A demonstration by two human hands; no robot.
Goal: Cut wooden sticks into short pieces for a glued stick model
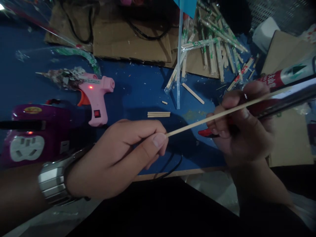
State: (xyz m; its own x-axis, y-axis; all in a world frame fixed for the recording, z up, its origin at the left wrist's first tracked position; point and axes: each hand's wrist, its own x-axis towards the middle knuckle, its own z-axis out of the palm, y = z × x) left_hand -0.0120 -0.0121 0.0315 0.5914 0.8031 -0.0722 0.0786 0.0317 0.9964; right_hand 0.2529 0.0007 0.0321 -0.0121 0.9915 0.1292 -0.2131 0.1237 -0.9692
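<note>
My left hand (120,154), with a metal watch on its wrist, pinches the near end of a long thin wooden stick (197,121) between thumb and fingers. The stick slants up to the right across my right hand (243,128). That hand is closed round a red-handled tool (208,132), whose working end I cannot make out, and it touches the stick. Both hands hover over the front edge of the blue table (138,89). Two short cut stick pieces (158,114) lie on the table just behind the hands.
A pink glue gun (96,95) with a red light lies at the left beside a purple power strip (32,131). A heap of wrapped chopsticks (212,46) lies on cardboard (130,36) at the back. A flat wooden stick (193,93) and a red-and-white tube (288,75) are at the right.
</note>
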